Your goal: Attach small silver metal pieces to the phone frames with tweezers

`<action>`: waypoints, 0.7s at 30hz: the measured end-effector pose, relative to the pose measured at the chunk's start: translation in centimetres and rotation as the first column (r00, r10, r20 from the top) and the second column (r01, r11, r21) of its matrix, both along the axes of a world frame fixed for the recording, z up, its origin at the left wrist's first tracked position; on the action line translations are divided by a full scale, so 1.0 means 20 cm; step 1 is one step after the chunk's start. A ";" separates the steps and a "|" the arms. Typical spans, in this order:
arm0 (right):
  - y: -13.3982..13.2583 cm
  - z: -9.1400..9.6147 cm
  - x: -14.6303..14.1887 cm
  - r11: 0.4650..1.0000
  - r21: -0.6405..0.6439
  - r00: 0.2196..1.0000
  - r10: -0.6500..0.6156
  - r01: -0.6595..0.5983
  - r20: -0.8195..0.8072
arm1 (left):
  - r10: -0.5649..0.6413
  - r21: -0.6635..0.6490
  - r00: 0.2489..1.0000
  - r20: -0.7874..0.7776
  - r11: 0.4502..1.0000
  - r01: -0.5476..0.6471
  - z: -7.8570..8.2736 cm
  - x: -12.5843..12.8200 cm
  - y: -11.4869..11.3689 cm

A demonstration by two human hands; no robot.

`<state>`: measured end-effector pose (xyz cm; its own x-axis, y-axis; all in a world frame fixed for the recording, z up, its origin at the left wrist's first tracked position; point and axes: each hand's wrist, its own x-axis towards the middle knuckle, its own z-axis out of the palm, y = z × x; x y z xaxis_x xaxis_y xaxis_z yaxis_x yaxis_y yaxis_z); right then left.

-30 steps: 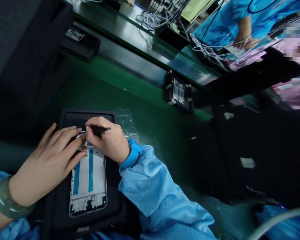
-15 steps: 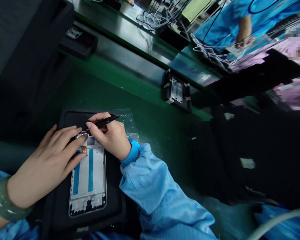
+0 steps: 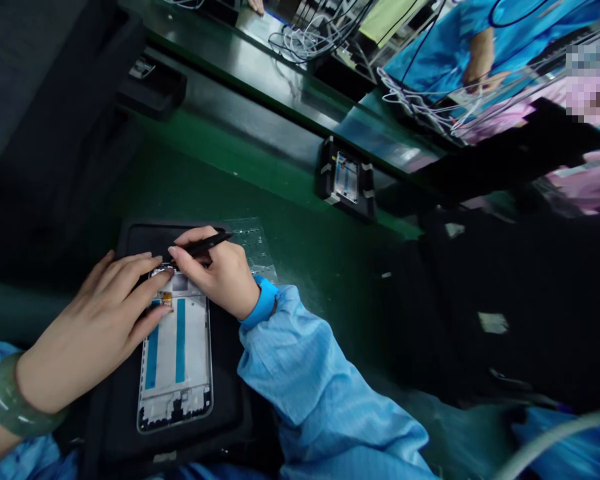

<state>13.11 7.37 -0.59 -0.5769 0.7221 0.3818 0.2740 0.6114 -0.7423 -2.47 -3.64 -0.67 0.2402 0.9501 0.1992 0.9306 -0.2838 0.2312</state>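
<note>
phone mid-frame [image 3: 174, 353] lies flat on a black rubber pad [image 3: 230, 413], btwn the two forearms, long axis running away from the person, tilted slightly off straight, and its far end sits under the hands. l hand [image 3: 95, 327] comes in from the left side, open w/ fingers [image 3: 140, 280] spread and resting across the far end of the frame, not gripping it, more like pinning it down. r hand [image 3: 215, 280] is just beyond that end, closed in a pinch on black tweezers [image 3: 205, 245], though it could be a pick, too thin to tell; the tip points down at the frame's far end, right by the l fingers. l hand is the one actually on the frame, r hand just beside it. counts: 2 hands, 1 frame on the pad, 2 blue strips [image 3: 180, 340] lengthwise on the frame's white back, 1 small orange flex [image 3: 167, 299] by the l fingers, 1 tool. past the pad's far edge is 1 clear parts tray [image 3: 254, 250], touching the pad. further out on the green table [image 3: 260, 167] is a 2nd phone frame [image 3: 347, 178] in a black fixture [image 3: 366, 201]. l wrist has a jade bangle [image 3: 10, 403], r wrist a blue strap [image 3: 264, 301] above a blue sleeve [image 3: 285, 373]. top right, a co-worker's hand [image 3: 483, 83] works beyond white cables [image 3: 305, 43].
</note>
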 end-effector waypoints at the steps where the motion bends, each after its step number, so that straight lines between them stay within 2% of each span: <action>1: 0.00 0.00 0.00 1.000 -0.008 1.000 -0.002 0.002 0.003 | 0.003 0.006 1.000 0.001 1.000 -0.003 0.00 0.00 0.00; 12: 0.00 0.00 0.00 0.998 -0.029 0.998 -0.063 0.063 -0.008 | 0.037 0.022 0.999 -0.008 0.999 -0.037 0.01 0.01 0.00; 15: 0.00 0.00 0.01 0.998 -0.041 0.999 -0.050 0.050 0.000 | 0.039 0.017 0.999 -0.001 0.999 -0.039 0.01 0.01 0.00; 19: -0.01 0.00 0.01 0.999 0.041 0.999 0.002 -0.003 0.035 | 0.038 0.023 0.999 -0.010 0.999 -0.038 0.01 0.01 0.00; 21: 0.00 0.01 0.00 0.999 0.039 0.999 0.010 -0.011 0.033 | 0.023 0.023 1.000 -0.018 0.999 -0.023 0.01 0.02 0.00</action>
